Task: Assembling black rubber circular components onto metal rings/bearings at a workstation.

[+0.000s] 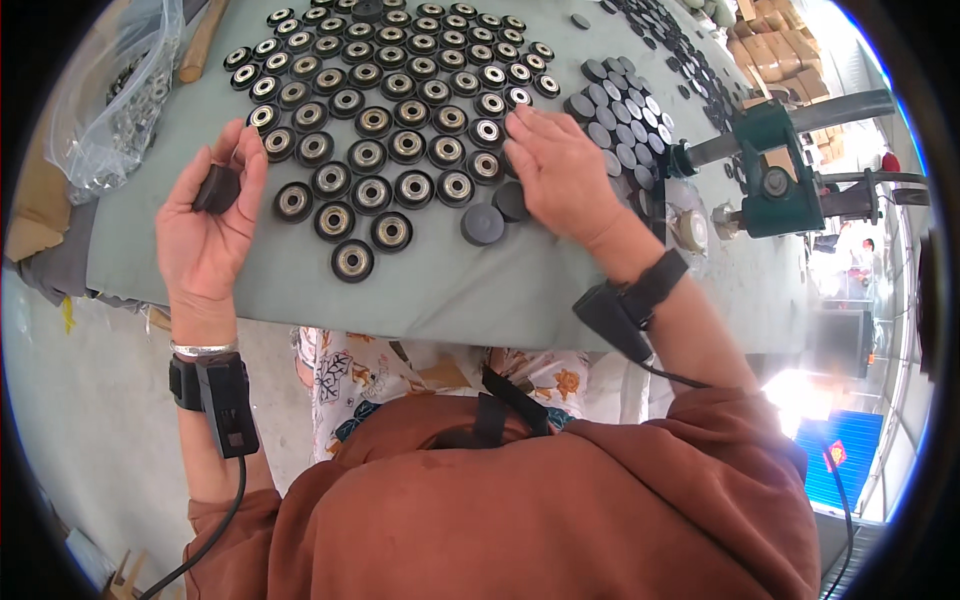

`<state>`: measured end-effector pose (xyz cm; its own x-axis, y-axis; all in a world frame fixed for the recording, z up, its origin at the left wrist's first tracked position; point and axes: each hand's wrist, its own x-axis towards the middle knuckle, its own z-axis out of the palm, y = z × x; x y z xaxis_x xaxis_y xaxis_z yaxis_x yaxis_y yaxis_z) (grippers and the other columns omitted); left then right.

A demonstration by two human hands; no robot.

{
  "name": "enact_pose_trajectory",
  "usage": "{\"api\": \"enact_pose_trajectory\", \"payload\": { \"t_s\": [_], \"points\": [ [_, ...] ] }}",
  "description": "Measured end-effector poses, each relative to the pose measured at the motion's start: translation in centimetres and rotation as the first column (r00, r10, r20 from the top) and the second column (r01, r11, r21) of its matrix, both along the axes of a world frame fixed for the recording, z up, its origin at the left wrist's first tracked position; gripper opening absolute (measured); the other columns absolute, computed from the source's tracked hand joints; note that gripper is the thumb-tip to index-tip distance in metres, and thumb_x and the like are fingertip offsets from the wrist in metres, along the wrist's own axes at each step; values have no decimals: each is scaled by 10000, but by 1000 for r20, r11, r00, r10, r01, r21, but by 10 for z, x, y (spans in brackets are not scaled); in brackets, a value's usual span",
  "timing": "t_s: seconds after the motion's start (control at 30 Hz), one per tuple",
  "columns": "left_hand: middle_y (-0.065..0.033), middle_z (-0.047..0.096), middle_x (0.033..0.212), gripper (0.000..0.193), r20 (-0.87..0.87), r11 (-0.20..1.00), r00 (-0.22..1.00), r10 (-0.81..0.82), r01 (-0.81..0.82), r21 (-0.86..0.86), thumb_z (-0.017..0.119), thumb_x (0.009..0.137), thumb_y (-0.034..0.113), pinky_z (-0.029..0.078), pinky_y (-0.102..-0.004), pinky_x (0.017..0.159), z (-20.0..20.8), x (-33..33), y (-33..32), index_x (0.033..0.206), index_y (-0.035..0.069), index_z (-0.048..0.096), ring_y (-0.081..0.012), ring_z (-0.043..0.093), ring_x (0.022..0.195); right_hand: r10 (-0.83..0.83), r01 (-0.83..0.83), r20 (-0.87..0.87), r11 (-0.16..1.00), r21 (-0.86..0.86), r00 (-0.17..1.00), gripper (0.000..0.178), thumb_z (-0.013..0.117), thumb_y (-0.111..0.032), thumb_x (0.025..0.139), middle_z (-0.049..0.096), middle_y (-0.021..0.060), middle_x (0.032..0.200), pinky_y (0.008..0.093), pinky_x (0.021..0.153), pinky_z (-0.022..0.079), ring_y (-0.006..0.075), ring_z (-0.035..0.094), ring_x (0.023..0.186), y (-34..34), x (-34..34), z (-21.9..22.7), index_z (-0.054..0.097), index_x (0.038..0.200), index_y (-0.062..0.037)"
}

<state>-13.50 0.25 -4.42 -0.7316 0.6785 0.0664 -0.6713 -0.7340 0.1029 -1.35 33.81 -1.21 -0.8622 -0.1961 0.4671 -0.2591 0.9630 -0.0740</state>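
Observation:
Many round black wheels with metal bearings in their centres [372, 192] lie side by side on the grey-green table cover [440, 300]. My left hand [208, 225], palm up at the left of the wheels, is closed on a dark round cap [217, 190] between thumb and fingers. My right hand [565, 175] lies palm down at the right edge of the group, its fingers stretched out against the outer wheels. Its fingertips are partly hidden by the hand. Just below it lie a grey round cap [482, 224] and a second dark round cap [511, 201], partly covered.
Grey round caps [625, 130] cluster right of my right hand. Farther right stands a green metal press-like tool [775, 180] with steel bars. A clear plastic bag of small metal parts [125, 120] and a wooden stick [203, 42] lie at the left. Cardboard boxes [785, 60] are stacked beyond.

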Motion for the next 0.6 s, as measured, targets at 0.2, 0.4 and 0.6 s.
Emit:
{"api": "enact_pose_trajectory", "payload": {
  "t_s": [0.2,0.4,0.6],
  "points": [
    [-222,495,1190,338,-3,1000,1000,-12,12,18,407,960,73,406,-433,1059,-1,2,0,1224,-137,431,-324,480,1176,-33,34,45,999,-22,998,297,534,-178,888,566,187,1201,384,933,447,325,530,1131,-6,6,-2,590,1100,24],
    [-229,496,1192,330,-50,1000,999,8,-7,15,412,956,68,434,-430,1034,-2,2,1,1211,-140,440,-334,499,1158,-37,31,169,999,38,985,331,449,-199,930,554,201,1227,368,921,462,310,563,1110,6,5,1,565,1174,-8],
    [-226,509,1182,325,-53,999,998,28,-29,-24,423,950,62,459,-425,1011,-7,0,-2,1207,-136,445,-336,522,1133,-9,168,270,804,-571,963,346,484,-286,922,634,194,1078,347,823,498,315,629,948,26,-8,26,647,1051,-8]
  ]
}}
